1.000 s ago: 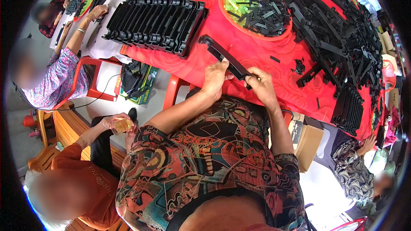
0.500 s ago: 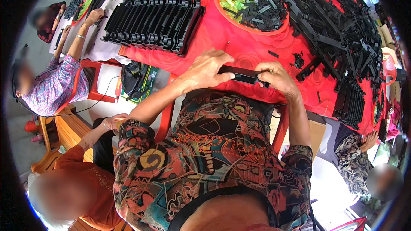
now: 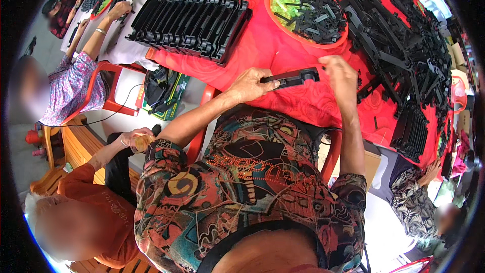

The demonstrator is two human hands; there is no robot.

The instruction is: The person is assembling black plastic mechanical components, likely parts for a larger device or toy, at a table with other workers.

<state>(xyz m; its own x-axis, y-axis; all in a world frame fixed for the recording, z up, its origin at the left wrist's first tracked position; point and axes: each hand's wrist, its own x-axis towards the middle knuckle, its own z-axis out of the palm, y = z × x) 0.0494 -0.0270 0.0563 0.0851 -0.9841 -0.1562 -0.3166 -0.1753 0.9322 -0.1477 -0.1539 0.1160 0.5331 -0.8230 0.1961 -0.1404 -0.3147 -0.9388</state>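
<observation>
Gripping both ends of the black plastic bar, I am clenching left hand and right hand above the counter, twelve o'clock; stiff, light, I judge.

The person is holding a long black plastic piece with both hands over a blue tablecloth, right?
Not quite. In the head view both hands, the left hand and the right hand, do hold the long black plastic piece, but the tablecloth under it is red, not blue.
</observation>
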